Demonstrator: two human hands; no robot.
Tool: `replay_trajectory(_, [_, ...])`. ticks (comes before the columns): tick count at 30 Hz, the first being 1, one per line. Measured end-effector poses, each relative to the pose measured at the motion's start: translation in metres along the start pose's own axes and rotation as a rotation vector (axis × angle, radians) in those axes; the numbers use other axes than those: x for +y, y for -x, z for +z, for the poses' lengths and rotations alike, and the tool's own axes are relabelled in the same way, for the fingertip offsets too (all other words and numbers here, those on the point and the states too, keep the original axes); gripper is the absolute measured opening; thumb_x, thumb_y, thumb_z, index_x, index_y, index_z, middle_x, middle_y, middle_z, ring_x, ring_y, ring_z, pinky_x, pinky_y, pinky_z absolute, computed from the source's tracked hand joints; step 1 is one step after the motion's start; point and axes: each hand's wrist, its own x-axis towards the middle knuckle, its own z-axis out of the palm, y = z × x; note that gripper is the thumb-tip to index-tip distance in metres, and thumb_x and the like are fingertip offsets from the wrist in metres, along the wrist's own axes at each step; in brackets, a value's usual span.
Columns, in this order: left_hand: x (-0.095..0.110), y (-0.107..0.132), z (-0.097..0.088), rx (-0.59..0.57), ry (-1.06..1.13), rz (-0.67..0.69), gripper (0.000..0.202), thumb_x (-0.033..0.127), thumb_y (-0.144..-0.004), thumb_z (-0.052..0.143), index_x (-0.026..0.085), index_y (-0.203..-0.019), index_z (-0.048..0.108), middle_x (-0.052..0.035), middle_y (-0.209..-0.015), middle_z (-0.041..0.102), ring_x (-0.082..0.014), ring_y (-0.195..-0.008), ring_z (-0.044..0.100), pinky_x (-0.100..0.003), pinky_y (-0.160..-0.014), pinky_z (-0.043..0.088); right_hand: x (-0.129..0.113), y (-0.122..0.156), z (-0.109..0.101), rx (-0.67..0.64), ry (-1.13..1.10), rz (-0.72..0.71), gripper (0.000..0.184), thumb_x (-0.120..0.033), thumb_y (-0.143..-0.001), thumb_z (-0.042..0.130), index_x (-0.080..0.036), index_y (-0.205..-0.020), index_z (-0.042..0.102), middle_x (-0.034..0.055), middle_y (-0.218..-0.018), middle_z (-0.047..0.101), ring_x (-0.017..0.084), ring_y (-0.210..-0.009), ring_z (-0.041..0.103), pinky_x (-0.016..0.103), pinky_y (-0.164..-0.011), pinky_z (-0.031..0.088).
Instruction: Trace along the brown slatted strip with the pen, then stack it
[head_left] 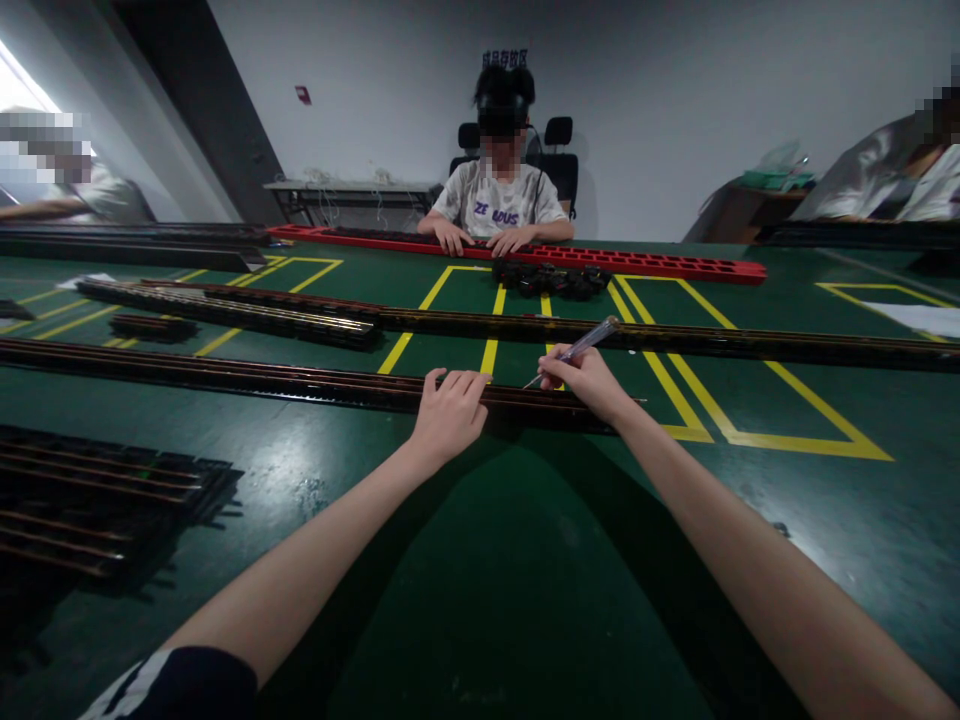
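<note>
A long black rail [330, 383] with copper-coloured strips along it lies across the green table in front of me. Over its right part is my left hand [450, 415], the fingers curled across the rail and gripping it. My right hand [589, 383] is closed around the clear handle of a screwdriver [589, 340]. Its handle slants up to the right, and the thin shaft points down at the strips, just right of my left hand. Whether the tip touches a strip, I cannot tell.
Behind lies another long dark rail [690, 338], with a shorter bundle of strips [300, 318] at left. Black slotted parts with copper strips [97, 480] lie front left. Across the table, a person [502, 200] rests both hands by a red slotted rail [667, 262]; black parts [551, 280] lie nearby.
</note>
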Motion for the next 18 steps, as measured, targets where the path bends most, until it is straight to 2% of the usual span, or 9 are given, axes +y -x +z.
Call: replay_trajectory(18, [-0.0003,0.0,0.0001,-0.006,0.003,-0.001,0.035,0.015,-0.086,0.039,0.015,-0.114,0.059,-0.0073,-0.115,0.065,-0.0211,-0.107,0.057,-0.043,-0.1,0.031,0.0035,0.0,-0.0007,-0.002,-0.061,-0.006,0.024,-0.037,-0.068,0.067,-0.017,-0.063,0.056,-0.0005,-0.052,0.056,0.01,-0.049,0.052,0.025,-0.054,0.044])
